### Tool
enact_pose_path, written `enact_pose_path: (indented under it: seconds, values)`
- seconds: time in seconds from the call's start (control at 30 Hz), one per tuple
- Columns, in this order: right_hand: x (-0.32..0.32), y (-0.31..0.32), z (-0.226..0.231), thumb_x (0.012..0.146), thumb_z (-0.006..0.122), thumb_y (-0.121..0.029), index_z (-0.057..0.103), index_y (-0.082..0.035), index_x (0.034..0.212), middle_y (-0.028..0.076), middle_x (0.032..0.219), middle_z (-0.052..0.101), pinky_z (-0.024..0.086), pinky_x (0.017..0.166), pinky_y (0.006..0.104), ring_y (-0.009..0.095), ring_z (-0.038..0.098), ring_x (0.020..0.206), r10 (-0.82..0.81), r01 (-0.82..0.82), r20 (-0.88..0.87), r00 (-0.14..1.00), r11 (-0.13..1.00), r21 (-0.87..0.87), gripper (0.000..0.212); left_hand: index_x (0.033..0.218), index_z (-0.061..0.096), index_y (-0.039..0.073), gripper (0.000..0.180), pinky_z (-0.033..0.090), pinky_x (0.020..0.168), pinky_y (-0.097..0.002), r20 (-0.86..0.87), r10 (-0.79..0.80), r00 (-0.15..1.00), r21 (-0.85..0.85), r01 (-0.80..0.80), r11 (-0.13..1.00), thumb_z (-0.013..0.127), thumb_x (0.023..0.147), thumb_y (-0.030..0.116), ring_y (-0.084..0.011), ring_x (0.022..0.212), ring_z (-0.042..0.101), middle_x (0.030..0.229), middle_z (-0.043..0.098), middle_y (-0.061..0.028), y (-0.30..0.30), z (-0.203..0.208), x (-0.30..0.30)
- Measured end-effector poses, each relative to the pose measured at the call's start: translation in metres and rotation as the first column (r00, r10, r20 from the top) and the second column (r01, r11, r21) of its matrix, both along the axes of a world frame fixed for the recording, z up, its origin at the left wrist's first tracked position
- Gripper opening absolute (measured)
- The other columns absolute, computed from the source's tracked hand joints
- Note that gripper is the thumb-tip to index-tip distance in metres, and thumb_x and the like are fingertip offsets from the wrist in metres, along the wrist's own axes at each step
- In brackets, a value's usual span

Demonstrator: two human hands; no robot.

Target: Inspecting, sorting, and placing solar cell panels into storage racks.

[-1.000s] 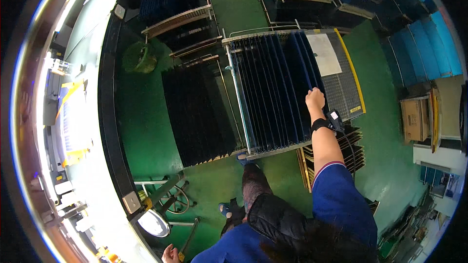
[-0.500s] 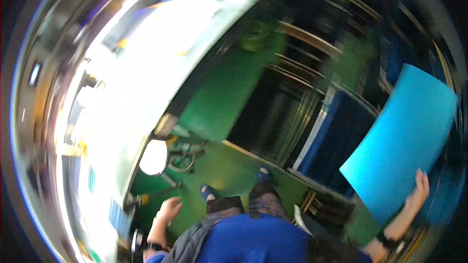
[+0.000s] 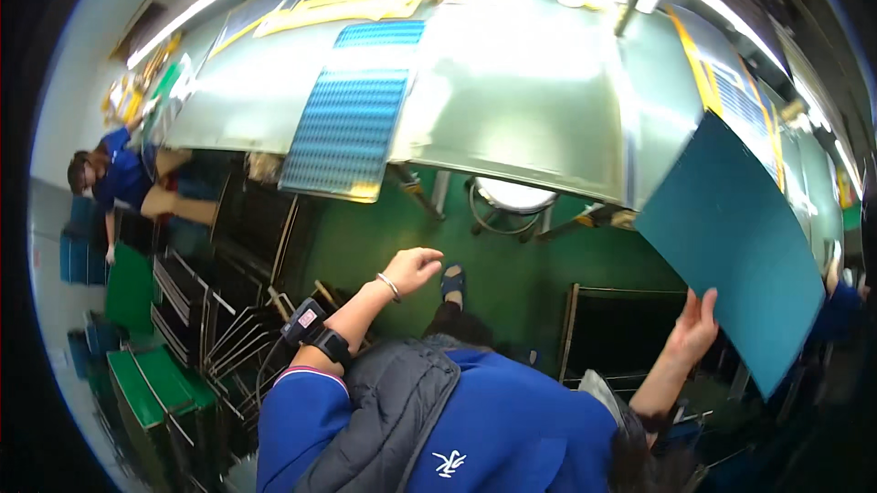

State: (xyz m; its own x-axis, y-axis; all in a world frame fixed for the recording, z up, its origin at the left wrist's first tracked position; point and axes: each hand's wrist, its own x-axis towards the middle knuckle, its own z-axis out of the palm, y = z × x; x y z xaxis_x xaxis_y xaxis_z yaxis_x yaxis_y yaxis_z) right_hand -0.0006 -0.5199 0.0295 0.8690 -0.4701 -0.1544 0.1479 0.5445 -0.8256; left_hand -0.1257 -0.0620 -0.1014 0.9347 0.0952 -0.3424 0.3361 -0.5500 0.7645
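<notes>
Down over the green floor, the left hand hangs loose, fingers slightly curled, nothing in it. Right hand has its fingers clamped on the near edge of a teal panel, held up out to the right. Looks light and thin, kinda stiff with some flex, maybe slippery, so I'd grab edges, not faces. Past that, the table with a blue patterned panel on it.

Thin teal sheet, tilted upright
</notes>
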Motion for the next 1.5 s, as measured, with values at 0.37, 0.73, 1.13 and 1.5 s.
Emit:
enact_pose_path:
  seconds: [0.37,0.73,1.13,1.5]
  values:
    - [0.126,0.243,-0.148,0.086,0.063,-0.011,0.053,0.001,0.106,0.010,0.096,0.061,0.058,0.075,0.0386,0.026,0.063,0.085,0.665,-0.525,-0.419,0.619,0.747,0.409,0.025,0.116,0.051,0.001,0.043,0.055,0.076,-0.0310,-0.483,0.564,0.670,-0.764,-0.637,0.102,0.064,0.087,0.031,-0.0190,0.088,0.065,0.102,0.064,-0.0126,0.112,-0.011,0.008]
    - [0.110,0.269,-0.110,0.092,0.057,-0.025,0.057,-0.008,0.109,0.010,0.107,0.062,0.049,0.091,0.0392,0.026,0.058,0.104,0.739,-0.635,-0.459,0.493,0.667,0.391,0.025,0.089,0.065,-0.004,0.021,0.053,0.057,-0.0237,-0.499,0.645,0.580,-0.667,-0.731,0.142,0.068,0.083,0.016,-0.0130,0.063,0.063,0.078,0.066,-0.0104,0.104,-0.009,0.019]
    - [0.124,0.285,-0.094,0.092,0.056,-0.025,0.055,0.000,0.106,0.016,0.101,0.062,0.054,0.085,0.0397,0.029,0.062,0.096,0.792,-0.619,-0.351,0.500,0.610,0.494,0.028,0.072,0.058,0.008,0.020,0.052,0.052,-0.0233,-0.389,0.857,0.337,-0.606,-0.795,0.037,0.069,0.084,0.020,-0.0118,0.058,0.062,0.069,0.064,-0.0061,0.095,-0.007,0.036]
    - [0.126,0.275,-0.079,0.093,0.055,-0.024,0.061,0.001,0.099,0.013,0.098,0.065,0.055,0.080,0.0344,0.023,0.064,0.090,0.782,-0.675,-0.365,0.505,0.622,0.398,0.026,0.070,0.065,-0.002,0.030,0.044,0.048,-0.0202,0.073,0.758,0.648,-0.396,-0.679,0.619,0.069,0.085,0.024,-0.0062,0.051,0.054,0.060,0.061,-0.0031,0.054,0.011,0.077]
